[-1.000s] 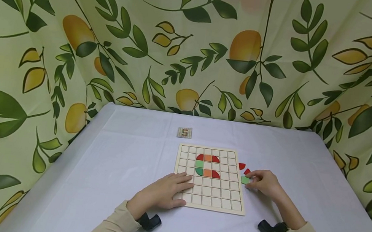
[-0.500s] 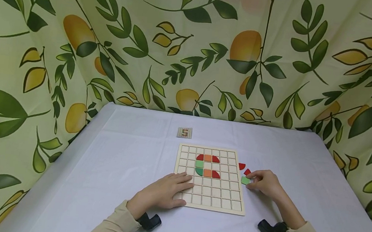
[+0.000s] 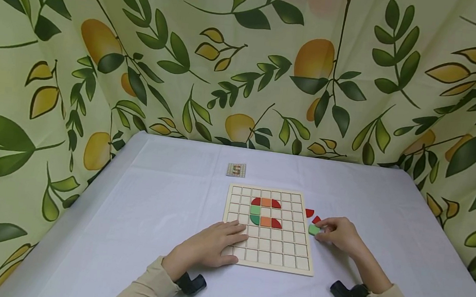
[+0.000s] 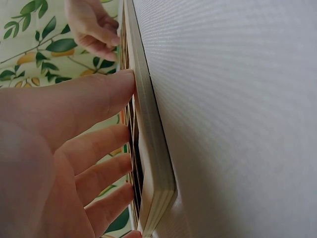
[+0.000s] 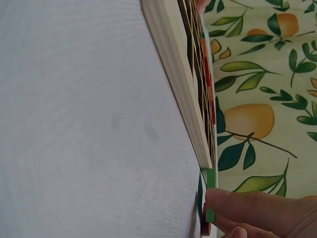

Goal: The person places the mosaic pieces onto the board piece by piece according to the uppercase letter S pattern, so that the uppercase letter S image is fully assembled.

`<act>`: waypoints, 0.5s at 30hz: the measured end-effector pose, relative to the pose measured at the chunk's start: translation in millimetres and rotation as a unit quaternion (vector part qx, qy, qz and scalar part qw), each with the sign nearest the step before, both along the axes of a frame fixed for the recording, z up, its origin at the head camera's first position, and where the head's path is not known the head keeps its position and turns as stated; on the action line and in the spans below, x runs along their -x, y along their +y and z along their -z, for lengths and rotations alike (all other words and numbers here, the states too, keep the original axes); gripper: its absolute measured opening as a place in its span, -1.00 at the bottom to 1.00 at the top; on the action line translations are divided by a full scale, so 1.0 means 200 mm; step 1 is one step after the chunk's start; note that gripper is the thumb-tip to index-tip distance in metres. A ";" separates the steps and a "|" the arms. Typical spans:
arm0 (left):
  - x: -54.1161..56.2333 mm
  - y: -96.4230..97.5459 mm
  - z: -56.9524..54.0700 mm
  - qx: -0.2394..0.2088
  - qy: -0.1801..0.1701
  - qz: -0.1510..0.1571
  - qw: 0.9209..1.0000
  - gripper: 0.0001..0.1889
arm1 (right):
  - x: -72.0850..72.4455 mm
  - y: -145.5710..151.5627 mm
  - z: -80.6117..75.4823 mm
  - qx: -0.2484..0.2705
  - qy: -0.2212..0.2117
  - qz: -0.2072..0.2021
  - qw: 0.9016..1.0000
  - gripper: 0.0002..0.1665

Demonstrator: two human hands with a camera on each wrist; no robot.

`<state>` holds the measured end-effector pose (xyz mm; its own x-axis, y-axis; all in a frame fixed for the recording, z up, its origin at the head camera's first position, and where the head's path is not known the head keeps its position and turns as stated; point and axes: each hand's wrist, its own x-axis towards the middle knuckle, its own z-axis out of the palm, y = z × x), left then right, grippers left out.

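Note:
A wooden grid board (image 3: pixel 271 246) lies on the white-covered table, with red, orange and green pieces (image 3: pixel 264 221) set in its cells. My left hand (image 3: pixel 209 244) rests on the board's near left part, fingers spread. Just off the board's right edge, my right hand (image 3: pixel 339 235) pinches a light green tile (image 3: pixel 313 229) between thumb and fingers. The right wrist view shows that tile (image 5: pixel 211 179) tilted on edge, with a darker green piece behind it and a red one below. Two red pieces (image 3: pixel 309 213) lie close by, one partly hidden by my fingers.
A small card (image 3: pixel 236 170) with a coloured grid pattern lies beyond the board. White cloth (image 3: pixel 163 184) covers the table. A leaf-and-fruit patterned curtain (image 3: pixel 266 93) stands behind it and at both sides. Black wrist devices (image 3: pixel 192 284) sit under both wrists.
The light green tile has shifted and tilted slightly in my right fingers. My left hand and the board have stayed where they were.

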<state>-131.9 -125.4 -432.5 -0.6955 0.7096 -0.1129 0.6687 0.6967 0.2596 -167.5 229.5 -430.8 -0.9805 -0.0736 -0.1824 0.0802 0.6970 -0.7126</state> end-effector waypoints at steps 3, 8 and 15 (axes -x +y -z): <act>0.00 0.00 0.00 -0.001 -0.004 -0.001 1.000 -0.40 | 0.00 0.00 0.00 0.004 0.000 0.002 1.000 -0.64; 0.00 0.00 0.00 -0.001 -0.008 -0.001 1.000 -0.40 | 0.00 0.00 -0.01 0.005 -0.001 0.004 1.000 -0.63; 0.00 0.00 0.00 0.000 -0.010 -0.004 1.000 -0.40 | -0.01 0.00 -0.01 0.003 -0.004 0.006 1.000 -0.60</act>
<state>-132.3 -124.6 -432.0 -0.6981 0.7045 -0.1278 0.6583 0.7017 0.2724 -166.2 229.5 -428.3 -0.9799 -0.0630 -0.1893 0.0940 0.6914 -0.7163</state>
